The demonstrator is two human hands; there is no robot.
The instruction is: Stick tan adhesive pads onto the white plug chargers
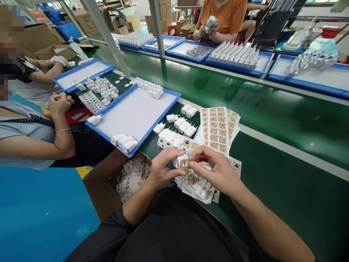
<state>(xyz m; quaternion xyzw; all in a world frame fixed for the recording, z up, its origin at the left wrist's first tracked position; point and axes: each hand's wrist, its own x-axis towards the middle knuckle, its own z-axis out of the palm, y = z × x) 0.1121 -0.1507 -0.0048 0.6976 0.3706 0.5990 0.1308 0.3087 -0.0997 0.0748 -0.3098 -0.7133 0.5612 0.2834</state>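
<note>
My left hand [163, 168] grips a white plug adapter [180, 161] between thumb and fingers, its flat face turned toward me. A small tan sticker [184, 163] lies against that face, and my right hand [211, 168] pinches its right edge. Beneath both hands are overlapping sheets of tan stickers [214, 129]. Several loose white adapters [180, 123] rest just behind my left hand. A blue-rimmed tray [152, 136] stands to the left, with short rows of adapters at its near and far ends.
A cardboard box [102, 185] of used sheets sits below the table edge. Two people are at the left beside another blue tray [110, 68]. Across the green conveyor [191, 85], a person in orange [222, 16] holds a white item behind more trays.
</note>
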